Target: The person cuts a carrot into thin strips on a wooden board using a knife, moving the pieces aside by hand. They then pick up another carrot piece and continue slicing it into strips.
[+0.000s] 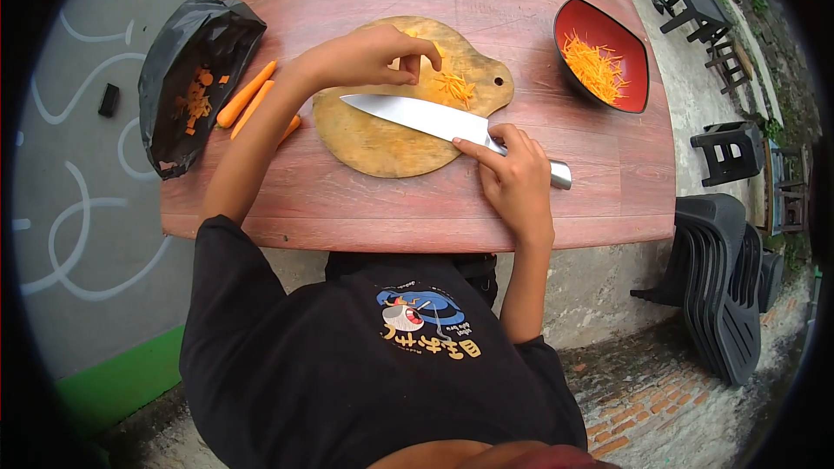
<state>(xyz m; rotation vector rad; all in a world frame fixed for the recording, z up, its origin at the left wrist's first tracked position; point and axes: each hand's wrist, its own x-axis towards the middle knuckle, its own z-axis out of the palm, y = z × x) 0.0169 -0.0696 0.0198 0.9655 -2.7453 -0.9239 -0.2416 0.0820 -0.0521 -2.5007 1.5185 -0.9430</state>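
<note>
A round wooden cutting board [382,148] with a holed handle lies on the table, a small pile of shredded carrot [455,87] near that handle. My right hand [516,175] is closed around the handle of a large knife [421,115], whose blade lies flat over the board and points left. Above the board's upper part is my left hand [382,56], its fingers curled down and apart, with nothing visible between them. A little more shredded carrot shows just beyond that hand, partly hidden by it.
On the reddish table [599,182], a red bowl [641,61] of shredded carrot stands at the right. Whole carrots [247,94] lie at the left, beside a black plastic bag [161,78] holding carrot scraps. Stacked black chairs [717,295] stand right of the table.
</note>
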